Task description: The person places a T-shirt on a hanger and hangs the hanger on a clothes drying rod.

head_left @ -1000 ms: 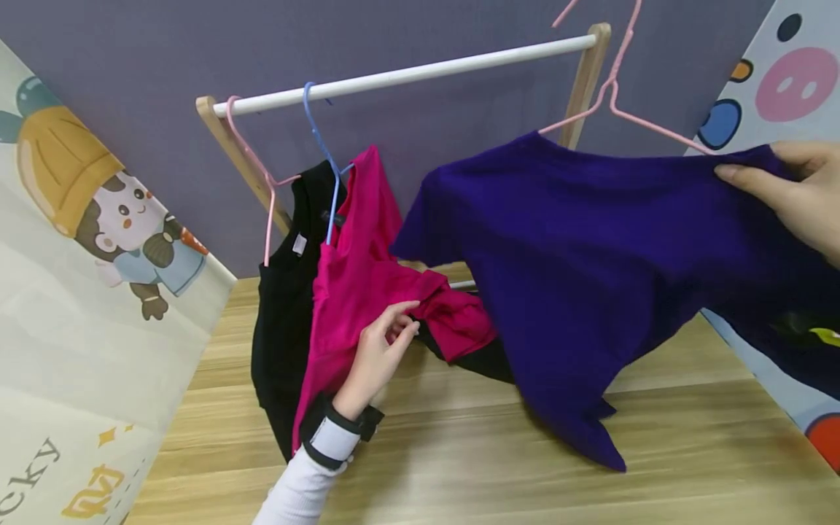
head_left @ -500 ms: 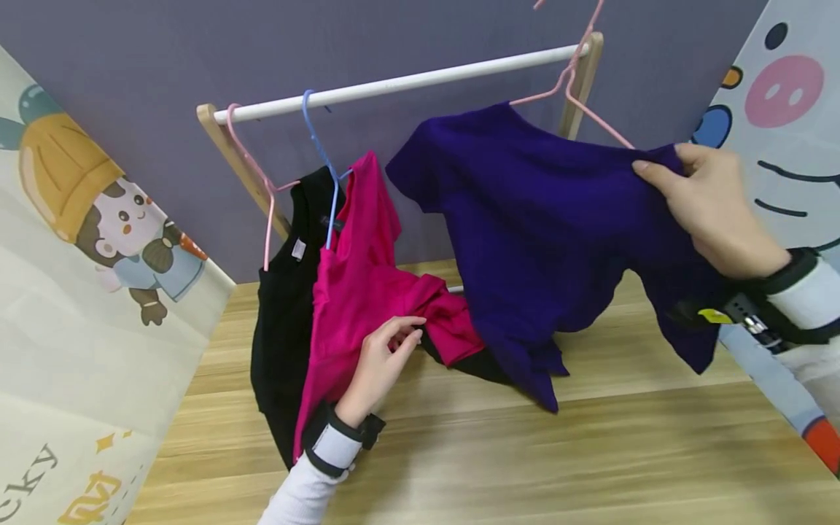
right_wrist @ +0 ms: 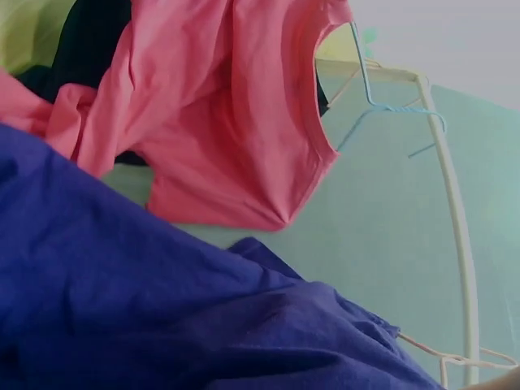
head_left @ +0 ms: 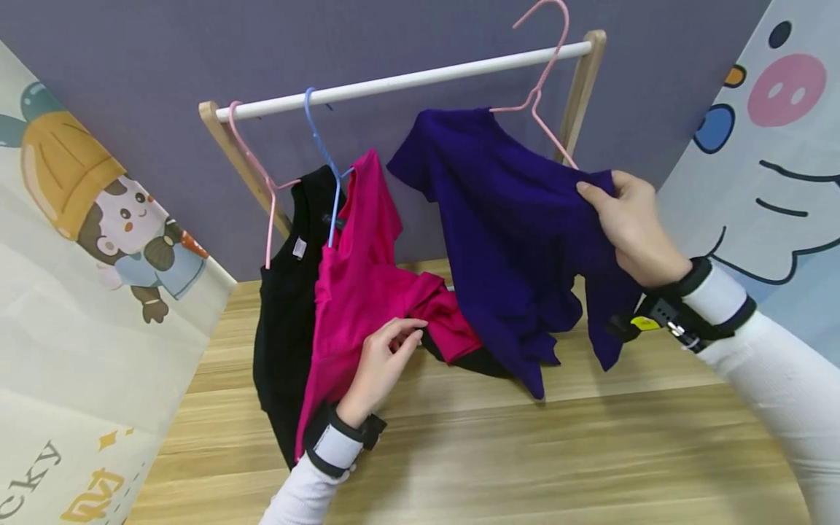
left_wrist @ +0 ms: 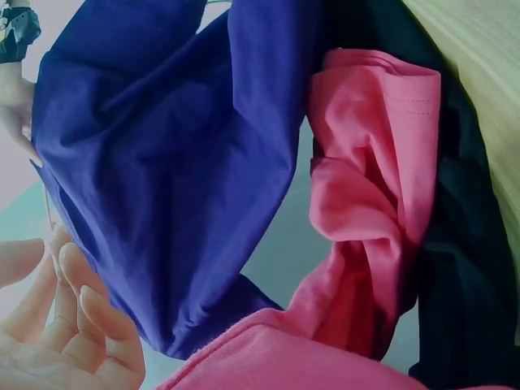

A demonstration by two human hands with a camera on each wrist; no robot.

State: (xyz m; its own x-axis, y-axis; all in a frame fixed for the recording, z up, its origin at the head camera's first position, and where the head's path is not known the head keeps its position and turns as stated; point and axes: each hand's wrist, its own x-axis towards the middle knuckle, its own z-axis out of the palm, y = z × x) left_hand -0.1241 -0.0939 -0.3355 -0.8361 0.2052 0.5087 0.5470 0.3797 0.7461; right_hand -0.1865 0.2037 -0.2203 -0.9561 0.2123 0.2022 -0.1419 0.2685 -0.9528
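Observation:
My right hand [head_left: 635, 227] pinches one shoulder of a purple T-shirt [head_left: 508, 211], thumb in front. The shirt is on a pink hanger [head_left: 539, 91], whose neck crosses in front of the rack's rail. Its hook rises above the rail in the head view. My left hand [head_left: 383, 361], fingers loosely bent, is in front of a magenta shirt [head_left: 354, 292] and holds nothing; the left wrist view shows the fingers [left_wrist: 106, 313] beside the purple cloth. The magenta shirt hangs from a blue hanger [head_left: 316, 135], its lower part bunched toward the right.
A white rail [head_left: 420, 82] runs between wooden posts. At its left end, a black garment [head_left: 282, 328] hangs on another pink hanger [head_left: 252, 157]. Below is a wood-grain surface [head_left: 459, 459]. Cartoon-printed panels [head_left: 98, 292] stand at both sides, before a grey back wall [head_left: 394, 29].
My right hand has moved left with the purple T-shirt and its hanger, bringing them closer to the magenta shirt. The left hand has hardly moved.

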